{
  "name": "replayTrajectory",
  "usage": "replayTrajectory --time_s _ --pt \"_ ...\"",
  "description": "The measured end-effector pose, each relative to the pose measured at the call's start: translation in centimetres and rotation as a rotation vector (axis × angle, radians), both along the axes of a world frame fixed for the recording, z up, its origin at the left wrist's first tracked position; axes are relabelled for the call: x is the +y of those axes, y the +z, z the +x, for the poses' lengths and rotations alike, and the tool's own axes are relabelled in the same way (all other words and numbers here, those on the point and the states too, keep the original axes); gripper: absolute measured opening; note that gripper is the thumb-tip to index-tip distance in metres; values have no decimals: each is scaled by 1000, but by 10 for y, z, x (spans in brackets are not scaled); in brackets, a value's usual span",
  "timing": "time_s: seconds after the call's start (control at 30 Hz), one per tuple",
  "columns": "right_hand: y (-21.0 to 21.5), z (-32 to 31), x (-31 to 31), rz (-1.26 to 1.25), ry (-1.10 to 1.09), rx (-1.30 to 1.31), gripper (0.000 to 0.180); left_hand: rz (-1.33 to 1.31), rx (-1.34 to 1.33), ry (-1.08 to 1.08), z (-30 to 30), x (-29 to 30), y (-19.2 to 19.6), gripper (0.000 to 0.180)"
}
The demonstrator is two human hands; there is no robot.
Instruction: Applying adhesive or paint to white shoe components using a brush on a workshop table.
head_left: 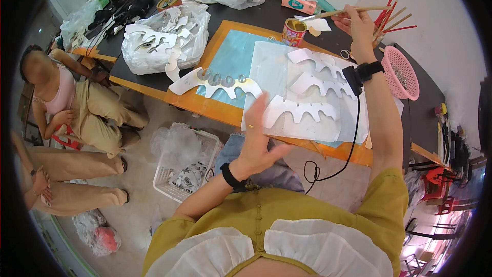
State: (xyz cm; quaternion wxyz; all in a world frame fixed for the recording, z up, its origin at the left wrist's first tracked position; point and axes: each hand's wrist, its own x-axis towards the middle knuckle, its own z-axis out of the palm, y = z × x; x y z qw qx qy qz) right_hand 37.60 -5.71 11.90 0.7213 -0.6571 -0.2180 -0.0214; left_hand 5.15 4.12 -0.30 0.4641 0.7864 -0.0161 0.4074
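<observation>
In my right hand (pixel 356 25) is a long wooden-handled brush (pixel 335 13), held by its handle with the bristle end toward a small open can (pixel 294 35) of yellowish paste. My left hand (pixel 260 146) is raised in front of the table edge, fingers stretched out and nothing in it. Beyond it lie several white scalloped pieces (pixel 302 110) on a white sheet (pixel 277 66). Another scalloped piece (pixel 187 82) sits to the left on a light blue sheet (pixel 233 46), with several grey oval bits (pixel 216 79) along its upper edge and yellowish smears.
A plastic bag (pixel 134 61) of white cut pieces stands at the left. Red and wooden sticks (pixel 392 20) and a pink basket (pixel 401 72) are at the right. Scissors (pixel 346 54) lie near my right wrist. A white crate (pixel 205 161) stands on the floor; two people (pixel 95 102) are at the left.
</observation>
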Motion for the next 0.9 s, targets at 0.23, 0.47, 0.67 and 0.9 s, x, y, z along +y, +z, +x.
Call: replayTrajectory --time_s 0.23,0.47,0.67,0.9 --pt "-8 15 -9 170 -44 151 23 518 139 -113 8 2 18 83" --pt "-19 21 -18 230 -68 276 23 621 197 -64 17 -8 -14 68" --pt "-36 22 -26 130 -71 285 25 643 180 -38 17 -10 -16 64" --pt "-45 12 -12 120 -36 420 23 676 172 -32 16 -8 -16 65"
